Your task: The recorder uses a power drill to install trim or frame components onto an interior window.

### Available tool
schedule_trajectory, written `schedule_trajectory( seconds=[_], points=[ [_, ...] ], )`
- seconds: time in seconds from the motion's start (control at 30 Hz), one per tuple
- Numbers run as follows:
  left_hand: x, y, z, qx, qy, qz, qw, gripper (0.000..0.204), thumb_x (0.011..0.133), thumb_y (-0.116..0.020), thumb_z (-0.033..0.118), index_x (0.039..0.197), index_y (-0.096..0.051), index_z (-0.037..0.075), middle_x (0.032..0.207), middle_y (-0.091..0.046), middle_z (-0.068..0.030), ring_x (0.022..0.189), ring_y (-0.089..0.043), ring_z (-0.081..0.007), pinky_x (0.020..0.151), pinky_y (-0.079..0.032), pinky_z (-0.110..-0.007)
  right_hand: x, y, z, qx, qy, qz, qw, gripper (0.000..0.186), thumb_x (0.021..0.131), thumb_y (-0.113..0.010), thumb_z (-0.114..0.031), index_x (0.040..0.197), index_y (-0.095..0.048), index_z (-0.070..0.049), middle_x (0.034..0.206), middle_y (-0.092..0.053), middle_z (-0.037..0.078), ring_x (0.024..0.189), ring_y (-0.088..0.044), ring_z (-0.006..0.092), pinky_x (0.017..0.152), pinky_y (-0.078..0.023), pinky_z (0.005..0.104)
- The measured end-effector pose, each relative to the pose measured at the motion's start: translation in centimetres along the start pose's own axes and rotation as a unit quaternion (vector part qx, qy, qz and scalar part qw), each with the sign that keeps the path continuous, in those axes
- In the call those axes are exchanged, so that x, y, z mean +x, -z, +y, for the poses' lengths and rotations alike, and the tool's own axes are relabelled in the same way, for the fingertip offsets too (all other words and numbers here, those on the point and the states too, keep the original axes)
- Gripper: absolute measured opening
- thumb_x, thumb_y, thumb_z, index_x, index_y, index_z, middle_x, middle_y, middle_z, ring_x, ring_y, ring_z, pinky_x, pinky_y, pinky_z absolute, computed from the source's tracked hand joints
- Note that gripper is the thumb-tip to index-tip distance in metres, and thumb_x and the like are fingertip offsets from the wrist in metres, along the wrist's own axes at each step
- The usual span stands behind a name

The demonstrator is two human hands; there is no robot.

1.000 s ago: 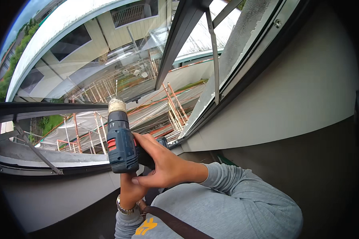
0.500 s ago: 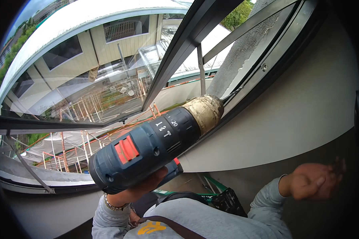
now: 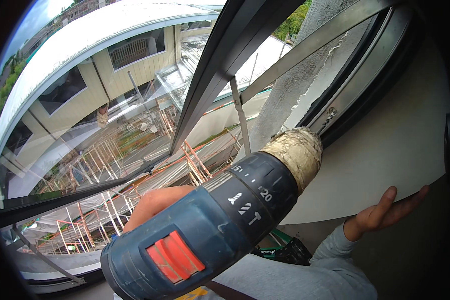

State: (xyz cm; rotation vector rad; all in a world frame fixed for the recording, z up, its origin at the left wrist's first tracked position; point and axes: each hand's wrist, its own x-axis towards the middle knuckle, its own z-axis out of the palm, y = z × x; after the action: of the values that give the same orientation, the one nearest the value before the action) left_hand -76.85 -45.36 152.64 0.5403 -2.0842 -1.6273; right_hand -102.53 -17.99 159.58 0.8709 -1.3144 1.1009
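A dark blue cordless drill (image 3: 210, 215) with a red slider and a tape-wrapped chuck (image 3: 300, 150) fills the lower middle, tilted up to the right. My left hand (image 3: 152, 202) is closed around it, partly hidden behind its body; the drill's handle is out of sight. The twist bit (image 3: 330, 119) points at a screw hole in the metal window channel (image 3: 352, 92), its tip at or very near that spot. My right hand (image 3: 387, 210) stands open at the lower right, fingers spread, palm close to the edge of the pale wall panel (image 3: 385, 160), holding nothing.
An outward-opened window sash (image 3: 210, 75) with a dark frame rises to the left, braced by a metal stay arm (image 3: 305, 52). Outside are rusty scaffolding (image 3: 85, 225) and a white-roofed building (image 3: 100, 30). A dark bag with green trim (image 3: 285, 250) lies below.
The drill has come closer and shifted right, bringing its bit up to the screw hole. My right hand has turned, its fingers now spread beside the wall panel.
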Motion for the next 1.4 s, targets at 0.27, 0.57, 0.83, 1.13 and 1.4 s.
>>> schedule_trajectory(
  seconds=[0.27,0.57,0.83,1.13,1.4],
  points=[
    [0.9,0.8,0.9,0.016,0.041,-0.036,0.998,0.028,0.083,-0.076,0.016,0.105,-0.068,0.002,0.098,-0.07,-0.0107,0.09,-0.068,-0.0194,0.079,-0.052,-0.034,0.0,0.1,0.0,-0.016,-0.022,0.009,1.0,0.073,0.093,-0.057,-0.02,0.152,-0.028,0.01,0.152,-0.036,0.03,0.138,-0.042,0.0366,0.114,-0.034,0.0453],
    [1.0,1.7,2.5,0.034,0.085,-0.089,0.992,0.025,0.082,-0.076,0.018,0.097,-0.068,0.0,0.089,-0.07,-0.0108,0.083,-0.068,-0.0174,0.073,-0.051,-0.033,-0.2,0.4,-0.5,-0.055,-0.018,-0.008,0.998,0.074,0.093,-0.058,-0.021,0.153,-0.027,0.009,0.153,-0.033,0.029,0.14,-0.04,0.0353,0.114,-0.034,0.0444],
    [2.3,3.6,5.7,0.103,0.111,-0.171,0.973,0.024,0.081,-0.075,0.019,0.09,-0.068,-0.002,0.081,-0.071,-0.0109,0.076,-0.068,-0.0156,0.069,-0.05,-0.032,-0.3,0.2,-1.1,0.066,-0.073,0.02,0.995,0.074,0.089,-0.056,-0.011,0.154,-0.026,0.007,0.152,-0.038,0.028,0.141,-0.04,0.0326,0.115,-0.032,0.0438],
    [5.0,2.8,9.9,0.185,0.062,-0.205,0.959,0.023,0.078,-0.076,0.016,0.089,-0.069,-0.003,0.079,-0.071,-0.011,0.075,-0.068,-0.0164,0.068,-0.051,-0.032,-0.3,-0.4,-1.5,0.034,-0.068,0.043,0.996,0.077,0.087,-0.056,-0.009,0.155,-0.024,0.006,0.155,-0.037,0.026,0.143,-0.037,0.032,0.118,-0.028,0.0445],
    [5.2,2.9,10.1,0.214,-0.022,-0.199,0.956,0.022,0.075,-0.077,0.011,0.089,-0.069,-0.004,0.08,-0.071,-0.011,0.075,-0.07,-0.0182,0.068,-0.053,-0.031,0.7,-0.9,-2.4,-0.04,-0.055,0.026,0.997,0.074,0.086,-0.058,-0.013,0.152,-0.031,0.01,0.153,-0.039,0.028,0.141,-0.041,0.0332,0.116,-0.032,0.0429]
  ],
)
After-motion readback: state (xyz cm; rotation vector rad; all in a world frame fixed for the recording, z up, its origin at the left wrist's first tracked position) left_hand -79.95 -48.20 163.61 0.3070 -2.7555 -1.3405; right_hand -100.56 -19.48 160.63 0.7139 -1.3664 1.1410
